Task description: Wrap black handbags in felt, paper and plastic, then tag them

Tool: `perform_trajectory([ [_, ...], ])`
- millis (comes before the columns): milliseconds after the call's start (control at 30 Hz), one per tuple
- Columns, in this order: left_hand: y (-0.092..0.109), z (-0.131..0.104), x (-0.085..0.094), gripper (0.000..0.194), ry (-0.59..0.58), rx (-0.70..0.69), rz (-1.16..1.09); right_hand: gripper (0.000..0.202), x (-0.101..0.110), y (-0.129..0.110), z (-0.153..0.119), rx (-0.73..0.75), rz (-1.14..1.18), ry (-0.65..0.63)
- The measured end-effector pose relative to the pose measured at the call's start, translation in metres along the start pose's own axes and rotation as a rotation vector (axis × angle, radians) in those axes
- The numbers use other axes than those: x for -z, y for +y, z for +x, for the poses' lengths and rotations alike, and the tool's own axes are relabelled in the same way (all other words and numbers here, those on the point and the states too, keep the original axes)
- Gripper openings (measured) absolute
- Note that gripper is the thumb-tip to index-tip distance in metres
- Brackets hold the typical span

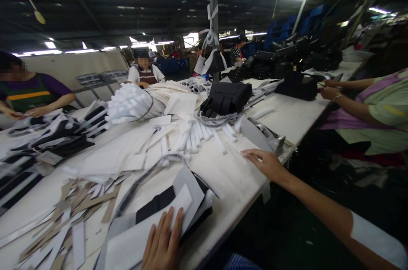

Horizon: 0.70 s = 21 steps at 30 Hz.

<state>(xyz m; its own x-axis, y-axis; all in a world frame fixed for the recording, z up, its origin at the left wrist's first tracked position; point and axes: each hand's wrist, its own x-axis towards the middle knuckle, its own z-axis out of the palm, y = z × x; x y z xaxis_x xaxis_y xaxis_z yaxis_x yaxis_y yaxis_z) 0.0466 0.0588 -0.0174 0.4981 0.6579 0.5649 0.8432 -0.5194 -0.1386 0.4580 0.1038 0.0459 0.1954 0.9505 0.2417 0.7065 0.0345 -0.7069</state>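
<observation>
My left hand (164,240) lies flat, fingers extended, on a white foam sheet (149,227). The sheet rests on a partly made black bag (156,206) with a grey panel (189,183) and a plastic-wrapped handle (137,185) arching behind it. Out over the table's right side reaches my right hand (266,166), its fingers stretched and slightly bent, with no held object visible. Close to its fingertips are loose white foam tubes (218,142) and a grey metal tape dispenser-like holder (266,134).
Brown and white strips (68,219) are scattered at left. Behind them lie white sheets (117,151), a bundle of foam tubes (132,104) and stacked black-and-white pieces (47,138). A finished-looking black bag (228,96) stands near a pole (214,15). Co-workers (376,108) surround the table (236,181).
</observation>
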Motion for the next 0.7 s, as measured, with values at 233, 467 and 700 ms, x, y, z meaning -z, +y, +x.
perform_trajectory([
  [233, 0.004, 0.004, 0.005, 0.066, 0.032, 0.031, 0.0, 0.032, -0.046, -0.035, -0.063, 0.197, 0.113, -0.405],
  [467, 0.003, 0.006, 0.013, 0.065, -0.019, 0.08, -0.027, 0.051, -0.091, -0.012, -0.069, 0.241, -0.207, -0.246],
  [700, 0.001, 0.016, 0.025, 0.065, -0.016, 0.203, -0.089, 0.034, -0.145, -0.06, -0.045, 0.448, 0.02, -0.468],
])
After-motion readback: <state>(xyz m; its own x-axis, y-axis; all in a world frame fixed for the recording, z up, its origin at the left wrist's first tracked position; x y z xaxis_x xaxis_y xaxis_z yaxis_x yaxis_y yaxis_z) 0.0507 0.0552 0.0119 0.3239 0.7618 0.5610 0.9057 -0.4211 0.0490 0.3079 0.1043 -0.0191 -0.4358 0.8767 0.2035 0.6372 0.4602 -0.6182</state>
